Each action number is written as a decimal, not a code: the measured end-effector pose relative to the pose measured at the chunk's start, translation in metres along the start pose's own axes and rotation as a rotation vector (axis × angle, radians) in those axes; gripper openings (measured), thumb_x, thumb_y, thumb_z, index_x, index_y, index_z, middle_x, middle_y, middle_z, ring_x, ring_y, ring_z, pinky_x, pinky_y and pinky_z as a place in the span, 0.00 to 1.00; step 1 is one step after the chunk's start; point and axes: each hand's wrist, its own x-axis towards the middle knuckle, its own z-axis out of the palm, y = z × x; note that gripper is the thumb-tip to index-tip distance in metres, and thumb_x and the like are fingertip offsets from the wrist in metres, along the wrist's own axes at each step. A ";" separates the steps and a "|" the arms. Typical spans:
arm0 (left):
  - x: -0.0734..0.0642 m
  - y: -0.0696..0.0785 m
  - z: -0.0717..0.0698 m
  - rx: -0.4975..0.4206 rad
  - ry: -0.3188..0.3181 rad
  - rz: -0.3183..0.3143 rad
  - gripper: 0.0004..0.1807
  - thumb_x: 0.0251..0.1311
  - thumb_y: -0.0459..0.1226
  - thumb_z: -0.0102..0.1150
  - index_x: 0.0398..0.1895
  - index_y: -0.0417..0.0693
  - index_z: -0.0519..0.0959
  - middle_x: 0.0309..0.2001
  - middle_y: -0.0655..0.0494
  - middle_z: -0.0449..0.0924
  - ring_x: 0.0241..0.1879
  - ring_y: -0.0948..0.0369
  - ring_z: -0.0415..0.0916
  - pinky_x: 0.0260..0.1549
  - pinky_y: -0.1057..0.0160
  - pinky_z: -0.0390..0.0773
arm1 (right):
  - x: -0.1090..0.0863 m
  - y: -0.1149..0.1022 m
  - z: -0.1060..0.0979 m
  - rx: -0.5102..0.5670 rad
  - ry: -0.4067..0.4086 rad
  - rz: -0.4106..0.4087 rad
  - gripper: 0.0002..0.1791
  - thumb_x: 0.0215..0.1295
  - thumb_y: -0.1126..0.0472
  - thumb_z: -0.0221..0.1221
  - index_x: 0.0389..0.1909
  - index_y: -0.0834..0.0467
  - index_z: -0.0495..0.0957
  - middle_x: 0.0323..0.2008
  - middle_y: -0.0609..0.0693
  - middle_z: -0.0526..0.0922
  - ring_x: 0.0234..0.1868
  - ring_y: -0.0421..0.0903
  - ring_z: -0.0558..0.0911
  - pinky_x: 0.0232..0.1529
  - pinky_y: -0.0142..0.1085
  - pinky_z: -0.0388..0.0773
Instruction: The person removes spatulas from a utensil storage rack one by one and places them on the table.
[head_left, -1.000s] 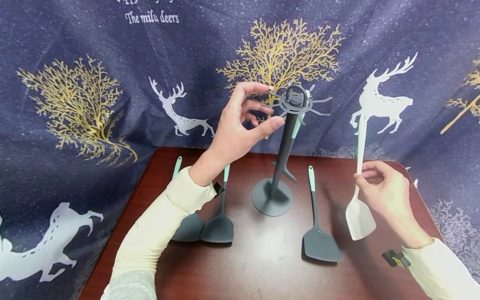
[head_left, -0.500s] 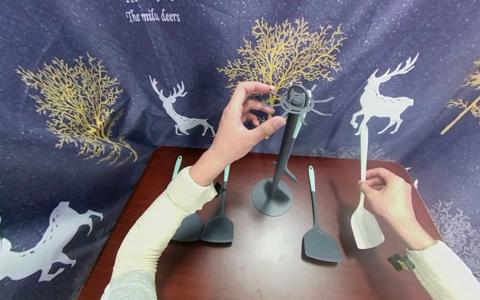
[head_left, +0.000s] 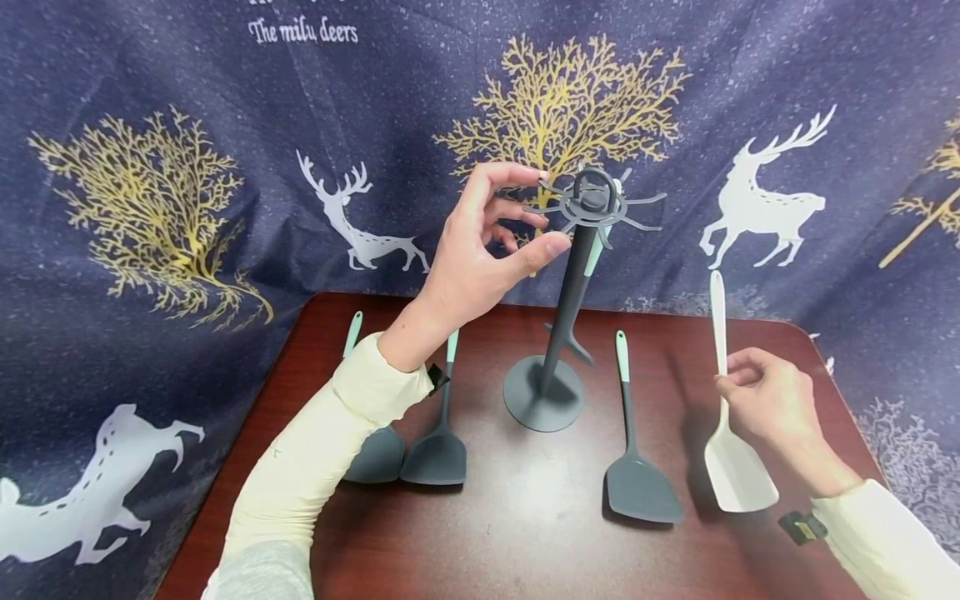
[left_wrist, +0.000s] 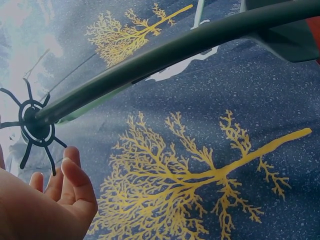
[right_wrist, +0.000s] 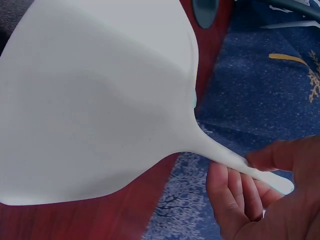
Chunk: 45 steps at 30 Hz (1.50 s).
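Note:
A dark grey utensil stand [head_left: 566, 292] rises from a round base [head_left: 543, 412], its top a ring of curved hooks. My left hand [head_left: 487, 242] holds the hook ring from the left, fingers bent, with index fingertip and thumb at the hooks. In the left wrist view a fingertip meets a hook end. Behind the pole hangs a utensil with a mint handle [head_left: 594, 254], mostly hidden. My right hand [head_left: 772, 396] pinches a white spatula [head_left: 738, 471] by its handle between thumb and fingers. Its broad blade points down toward me, handle end up and away.
A dark grey spatula [head_left: 641, 487] with a mint handle lies right of the stand. Two more lie at left, a nearer-to-centre spatula [head_left: 437, 458] and a round-ended utensil [head_left: 377, 457] partly behind my sleeve. A patterned blue cloth [head_left: 247, 83] hangs behind the red-brown table [head_left: 525, 533].
My right hand has lowered the white spatula and brought its blade slightly right and toward me, turning its face more upward. My left hand has stayed at the hooks.

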 end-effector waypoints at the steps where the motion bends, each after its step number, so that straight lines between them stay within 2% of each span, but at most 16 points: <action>1: 0.000 0.000 0.000 0.000 0.001 0.000 0.34 0.63 0.46 0.74 0.67 0.46 0.70 0.67 0.57 0.75 0.51 0.53 0.85 0.38 0.58 0.80 | 0.000 0.002 0.001 -0.005 -0.005 0.001 0.10 0.64 0.60 0.68 0.44 0.58 0.85 0.31 0.52 0.91 0.26 0.28 0.81 0.30 0.29 0.70; 7: 0.000 0.000 0.001 -0.003 -0.002 -0.004 0.34 0.63 0.46 0.73 0.67 0.47 0.70 0.67 0.57 0.75 0.51 0.55 0.85 0.38 0.58 0.80 | 0.002 0.010 0.007 -0.020 -0.042 0.012 0.10 0.62 0.60 0.70 0.43 0.60 0.85 0.30 0.52 0.91 0.30 0.44 0.86 0.32 0.36 0.73; 11: 0.000 0.000 0.001 -0.007 0.000 -0.005 0.34 0.63 0.46 0.73 0.67 0.47 0.70 0.67 0.57 0.75 0.51 0.53 0.85 0.38 0.58 0.80 | 0.004 0.013 0.009 -0.025 -0.071 0.008 0.10 0.61 0.61 0.69 0.41 0.60 0.85 0.31 0.55 0.91 0.33 0.51 0.87 0.32 0.40 0.74; 21: -0.001 0.000 0.000 -0.008 -0.001 -0.002 0.35 0.63 0.49 0.73 0.68 0.46 0.70 0.67 0.57 0.75 0.51 0.49 0.85 0.38 0.58 0.80 | 0.008 0.018 0.019 -0.045 -0.131 0.007 0.08 0.59 0.60 0.70 0.36 0.59 0.84 0.28 0.53 0.91 0.30 0.47 0.84 0.30 0.38 0.73; 28: 0.000 -0.001 0.000 -0.006 -0.003 0.002 0.37 0.63 0.53 0.73 0.68 0.46 0.70 0.67 0.57 0.75 0.51 0.50 0.85 0.38 0.58 0.79 | 0.009 0.022 0.023 -0.020 -0.226 0.034 0.11 0.61 0.60 0.68 0.37 0.63 0.82 0.26 0.51 0.90 0.23 0.41 0.84 0.27 0.38 0.74; 36: 0.000 0.000 0.000 -0.001 -0.002 0.008 0.38 0.63 0.56 0.72 0.67 0.46 0.70 0.67 0.57 0.75 0.50 0.54 0.85 0.38 0.58 0.80 | 0.010 0.025 0.029 -0.035 -0.251 0.045 0.12 0.60 0.59 0.69 0.37 0.63 0.82 0.27 0.52 0.90 0.23 0.43 0.85 0.28 0.38 0.75; 45: 0.000 0.000 0.000 -0.007 -0.003 0.004 0.33 0.63 0.44 0.74 0.67 0.45 0.70 0.66 0.57 0.75 0.50 0.56 0.85 0.38 0.58 0.80 | 0.011 0.032 0.035 -0.056 -0.284 0.054 0.11 0.60 0.60 0.69 0.36 0.64 0.82 0.26 0.51 0.89 0.21 0.43 0.85 0.27 0.39 0.74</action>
